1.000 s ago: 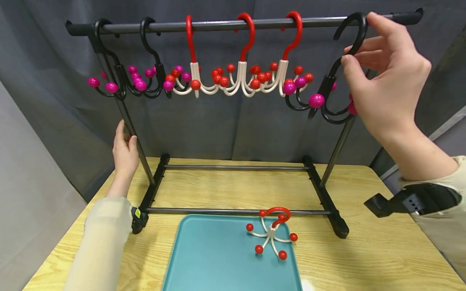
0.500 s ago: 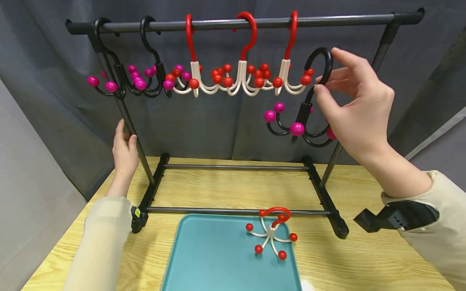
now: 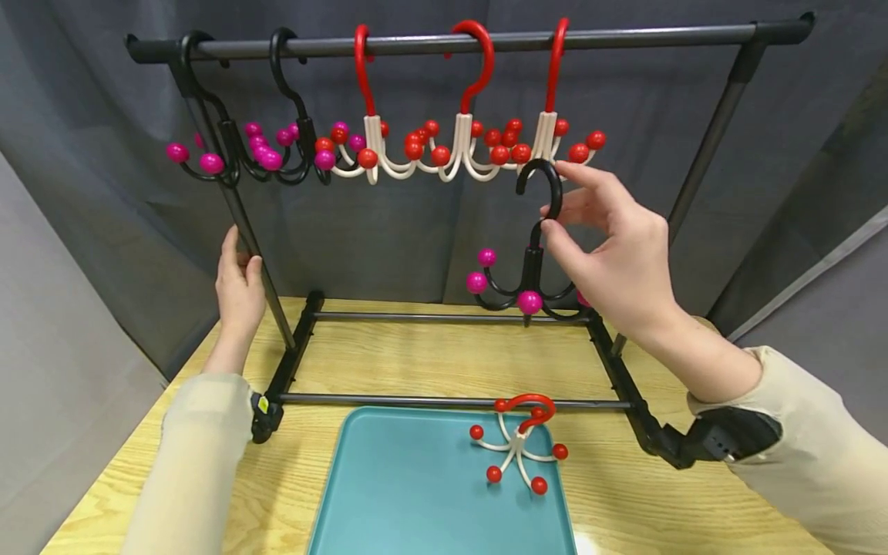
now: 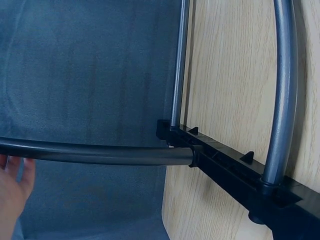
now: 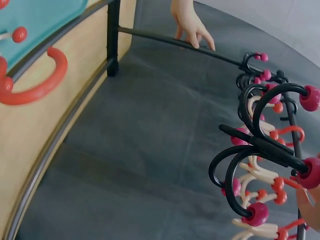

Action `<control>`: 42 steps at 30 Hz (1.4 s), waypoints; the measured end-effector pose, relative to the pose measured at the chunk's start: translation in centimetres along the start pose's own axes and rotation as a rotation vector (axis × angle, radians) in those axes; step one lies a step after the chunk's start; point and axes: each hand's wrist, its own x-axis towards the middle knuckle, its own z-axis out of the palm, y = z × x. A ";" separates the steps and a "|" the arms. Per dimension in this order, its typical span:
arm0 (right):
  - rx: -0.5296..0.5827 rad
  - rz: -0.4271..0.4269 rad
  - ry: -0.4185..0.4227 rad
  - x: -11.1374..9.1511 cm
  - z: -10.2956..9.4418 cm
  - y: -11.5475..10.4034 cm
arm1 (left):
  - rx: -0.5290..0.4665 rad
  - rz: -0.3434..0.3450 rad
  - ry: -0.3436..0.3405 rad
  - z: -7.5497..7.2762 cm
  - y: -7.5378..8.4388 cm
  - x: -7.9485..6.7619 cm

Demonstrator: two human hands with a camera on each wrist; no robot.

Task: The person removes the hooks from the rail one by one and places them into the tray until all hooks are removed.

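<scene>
My right hand (image 3: 613, 247) pinches the curved neck of a black multi-hook hanger (image 3: 531, 270) with magenta ball tips. It hangs upright in the air, below the rack's top bar and in front of the curtain. In the right wrist view, the hanger's curved prongs (image 5: 235, 172) fan out close to the camera. My left hand (image 3: 239, 297) holds the left post (image 3: 267, 285) of the metal rack, thumb and fingers about it. Fingertips (image 4: 27, 172) show at that post in the left wrist view. A cream hanger (image 3: 516, 443) with a red hook lies on the teal tray (image 3: 388, 478).
From the top bar (image 3: 645, 37) hang two black hangers (image 3: 301, 135) with magenta balls at the left, then three cream hangers (image 3: 463, 146) with red hooks. The rack's base (image 3: 444, 401) stands on a wooden table (image 3: 451, 354), before a grey curtain (image 3: 416, 231).
My right hand has brought the black hanger off the right end of the top bar, down and to the left. The rightmost cream hanger has swung and turned. My left hand stays put.
</scene>
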 end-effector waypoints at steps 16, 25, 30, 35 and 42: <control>0.087 0.018 -0.157 -2.6 2.9 -0.3 | -0.003 0.003 0.009 0.1 0.1 -0.2; 0.165 0.141 -0.267 -4.0 4.5 -0.4 | -0.001 0.001 0.005 0.0 0.1 -0.2; 0.206 0.183 -0.316 -4.6 5.1 -0.5 | 0.001 0.004 0.010 0.0 0.2 -0.1; 0.252 0.236 -0.341 -5.2 5.6 -0.3 | 0.002 -0.002 0.001 0.0 0.2 -0.1; 0.315 0.345 -0.389 -6.1 6.4 0.0 | 0.002 0.000 0.007 0.1 0.0 -0.1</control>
